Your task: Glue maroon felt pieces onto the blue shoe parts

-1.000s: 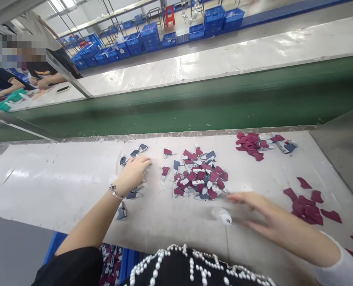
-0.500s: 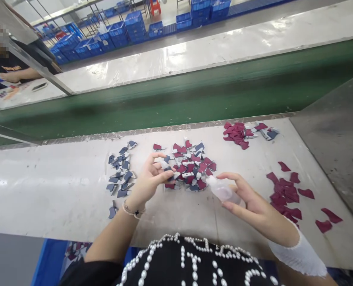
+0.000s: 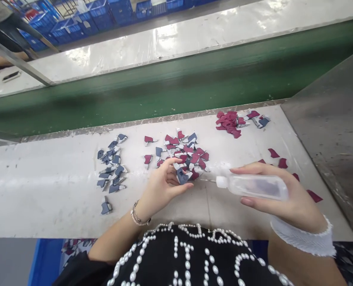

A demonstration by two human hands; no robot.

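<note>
Between the thumb and fingers of my left hand point(image 3: 161, 183) is a small blue-grey and white plastic piece point(image 3: 182, 176), held above the table. My right hand point(image 3: 280, 186) grips a clear squeeze bottle point(image 3: 258, 186) lying sideways in the air. Its white cap point(image 3: 222, 182) carries a thin needle tip that points left toward the held piece, a short gap apart. Just beyond my left hand lies a mixed pile of maroon and blue-grey pieces point(image 3: 195, 158). A loose group of blue-grey pieces point(image 3: 116, 171) lies further left.
Maroon pieces point(image 3: 230, 124) are heaped at the table's back right, and more loose maroon pieces point(image 3: 282, 163) lie partly behind my right hand. A grey metal panel point(image 3: 328, 119) bounds the right side. A blue bin point(image 3: 42, 258) stands below the front edge. Another person's arm point(image 3: 6, 60) shows far left.
My left hand has moved right, bringing a blue-grey piece in front of the pile. My right hand has turned the bottle level, its needle now pointing left. The view has tilted down.
</note>
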